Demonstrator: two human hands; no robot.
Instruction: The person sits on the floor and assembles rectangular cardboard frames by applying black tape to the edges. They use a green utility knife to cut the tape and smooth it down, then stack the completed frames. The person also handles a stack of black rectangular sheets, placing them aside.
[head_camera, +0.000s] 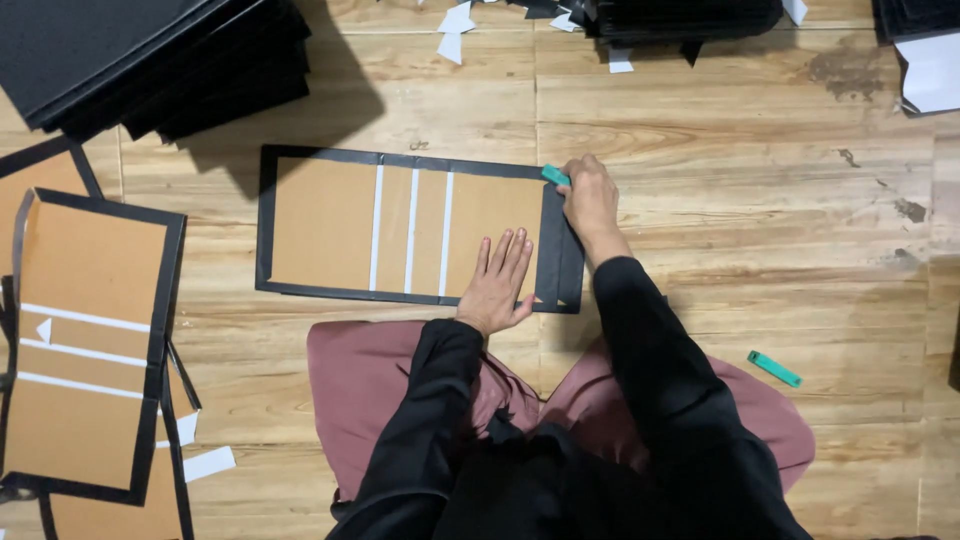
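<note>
Brown cardboard panel with black paper border and white gaps (330, 222) lies flat on the wooden floor (760, 200) before my knees. I see my left hand (498, 285) pressing it, fingers spread open, while my right hand (590, 200) is closed on a small teal plastic scraper (556, 176) at the folded black right edge

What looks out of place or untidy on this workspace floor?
White paper scraps lie scattered near the top edge, and a spare green tool sits loose by the person's knee. The board under the left hand lies square.
</note>
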